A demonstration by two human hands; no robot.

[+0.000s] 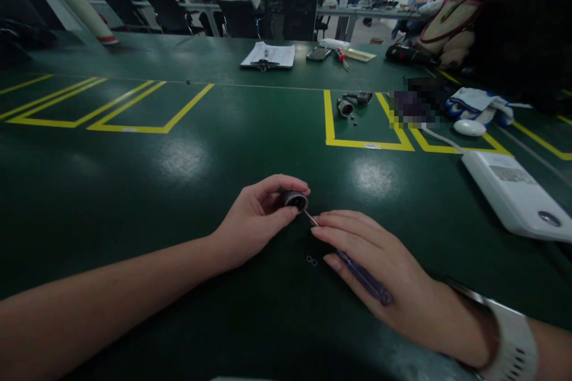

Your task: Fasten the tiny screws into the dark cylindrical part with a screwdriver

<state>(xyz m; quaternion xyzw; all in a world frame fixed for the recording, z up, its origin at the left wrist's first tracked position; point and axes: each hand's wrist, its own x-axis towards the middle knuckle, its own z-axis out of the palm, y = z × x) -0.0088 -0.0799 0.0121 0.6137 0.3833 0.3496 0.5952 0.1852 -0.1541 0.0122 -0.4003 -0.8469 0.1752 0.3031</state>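
My left hand (250, 223) grips a dark, hollow metal cup-shaped part (295, 198), its round opening tilted toward my right side. My right hand (379, 262) holds a screwdriver (364, 277) with a translucent purple handle. The screwdriver's thin shaft reaches to the rim of the cup-shaped part; whether its tip touches anything inside is hidden. Two small rings (311, 261) lie on the green table just below the hands.
Inside a yellow-taped box (329, 125) lie two metal cup-shaped parts (345, 108) and small pieces. At right are a white power bank-like device (513, 193) and gloves (480, 105). A clipboard (268, 56), phone (319, 54) and red-handled tool (342, 58) lie farther back. People sit beyond.
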